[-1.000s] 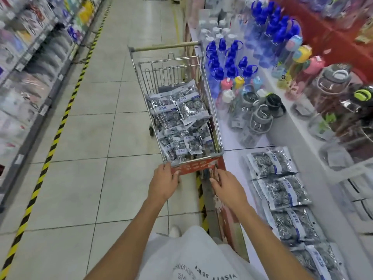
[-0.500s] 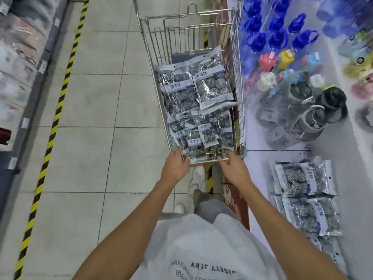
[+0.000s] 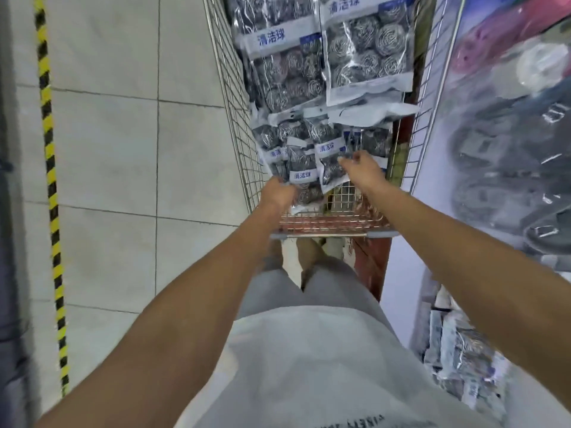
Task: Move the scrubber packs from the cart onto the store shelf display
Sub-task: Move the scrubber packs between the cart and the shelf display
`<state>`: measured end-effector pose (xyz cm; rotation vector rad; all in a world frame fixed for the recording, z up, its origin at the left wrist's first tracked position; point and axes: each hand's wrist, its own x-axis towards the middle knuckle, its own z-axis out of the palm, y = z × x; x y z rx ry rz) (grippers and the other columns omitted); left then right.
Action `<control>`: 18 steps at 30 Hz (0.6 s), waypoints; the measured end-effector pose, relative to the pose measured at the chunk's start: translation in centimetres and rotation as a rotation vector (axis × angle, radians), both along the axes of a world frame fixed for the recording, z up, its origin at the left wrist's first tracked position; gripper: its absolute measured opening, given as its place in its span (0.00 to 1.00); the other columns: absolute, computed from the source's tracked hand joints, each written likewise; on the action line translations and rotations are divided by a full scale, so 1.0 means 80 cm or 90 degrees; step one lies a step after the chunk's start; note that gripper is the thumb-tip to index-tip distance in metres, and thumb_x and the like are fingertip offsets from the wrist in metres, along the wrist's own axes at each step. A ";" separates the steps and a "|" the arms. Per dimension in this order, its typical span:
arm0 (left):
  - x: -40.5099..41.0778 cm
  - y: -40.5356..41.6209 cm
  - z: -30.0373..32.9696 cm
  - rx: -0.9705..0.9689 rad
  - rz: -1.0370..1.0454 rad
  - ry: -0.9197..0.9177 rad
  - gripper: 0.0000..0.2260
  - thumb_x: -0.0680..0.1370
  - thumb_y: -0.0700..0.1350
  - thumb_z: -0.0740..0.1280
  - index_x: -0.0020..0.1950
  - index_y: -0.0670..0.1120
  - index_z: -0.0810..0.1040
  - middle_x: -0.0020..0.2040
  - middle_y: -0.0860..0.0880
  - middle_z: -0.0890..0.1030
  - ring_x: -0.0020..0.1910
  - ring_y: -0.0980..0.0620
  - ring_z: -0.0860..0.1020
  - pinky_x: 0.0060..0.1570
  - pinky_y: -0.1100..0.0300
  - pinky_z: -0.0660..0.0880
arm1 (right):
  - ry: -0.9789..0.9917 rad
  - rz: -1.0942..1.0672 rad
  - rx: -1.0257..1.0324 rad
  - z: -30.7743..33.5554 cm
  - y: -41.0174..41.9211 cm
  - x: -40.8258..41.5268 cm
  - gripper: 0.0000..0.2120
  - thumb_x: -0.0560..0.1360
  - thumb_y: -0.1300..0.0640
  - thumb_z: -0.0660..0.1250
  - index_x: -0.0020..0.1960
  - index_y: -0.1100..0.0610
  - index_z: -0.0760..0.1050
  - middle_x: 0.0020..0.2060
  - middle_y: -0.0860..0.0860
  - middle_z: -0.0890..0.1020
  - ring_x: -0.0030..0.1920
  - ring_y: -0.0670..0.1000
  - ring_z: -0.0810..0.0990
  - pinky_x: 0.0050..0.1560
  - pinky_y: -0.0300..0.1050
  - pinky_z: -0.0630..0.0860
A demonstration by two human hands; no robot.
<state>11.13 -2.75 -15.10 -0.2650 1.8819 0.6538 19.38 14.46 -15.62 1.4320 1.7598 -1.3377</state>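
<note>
The wire cart [image 3: 234, 97] stands straight ahead, filled with several clear scrubber packs with blue-and-white labels. Two large packs [image 3: 367, 47] lie at its far end and smaller ones are heaped at the near end. My left hand [image 3: 278, 193] reaches over the cart handle [image 3: 333, 234] and curls its fingers on a small scrubber pack [image 3: 301, 177]. My right hand [image 3: 363, 169] pinches the neighbouring small pack [image 3: 329, 156], which sits tilted. More scrubber packs [image 3: 463, 350] lie on the white store shelf [image 3: 408, 273] at the lower right.
Dark and coloured bottles [image 3: 509, 165], blurred, crowd the shelf right of the cart. A yellow-and-black floor tape [image 3: 51, 180] runs along the tiled aisle on the left, beside another dark shelf unit at the left edge.
Both hands have left the cart handle and reached forward into the cart onto the small packs. The view has tilted down and closer to the cart.
</note>
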 end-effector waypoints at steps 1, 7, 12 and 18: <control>-0.006 0.005 -0.015 -0.002 -0.008 -0.006 0.21 0.82 0.37 0.67 0.74 0.41 0.70 0.59 0.48 0.77 0.48 0.53 0.75 0.51 0.66 0.75 | -0.007 -0.003 -0.010 -0.010 0.005 -0.007 0.29 0.84 0.47 0.63 0.79 0.59 0.61 0.73 0.57 0.72 0.71 0.59 0.73 0.72 0.56 0.68; -0.024 0.020 -0.108 -0.032 0.041 -0.066 0.27 0.77 0.34 0.72 0.74 0.41 0.68 0.68 0.43 0.78 0.62 0.44 0.79 0.65 0.52 0.76 | -0.044 0.017 -0.036 -0.090 0.025 -0.036 0.29 0.83 0.48 0.65 0.80 0.55 0.61 0.76 0.55 0.70 0.75 0.59 0.70 0.73 0.52 0.66; -0.028 0.027 -0.145 -0.034 0.096 -0.087 0.29 0.76 0.36 0.75 0.73 0.40 0.67 0.65 0.42 0.79 0.59 0.44 0.81 0.64 0.50 0.77 | -0.054 0.026 -0.012 -0.132 0.031 -0.042 0.35 0.77 0.41 0.72 0.77 0.53 0.65 0.73 0.53 0.75 0.72 0.56 0.74 0.68 0.48 0.69; -0.032 0.020 -0.157 -0.023 0.078 -0.081 0.27 0.75 0.41 0.77 0.71 0.41 0.72 0.61 0.45 0.83 0.53 0.47 0.84 0.63 0.45 0.79 | -0.042 0.025 0.008 -0.136 0.033 -0.034 0.43 0.67 0.34 0.77 0.74 0.53 0.69 0.69 0.50 0.78 0.68 0.54 0.76 0.67 0.47 0.73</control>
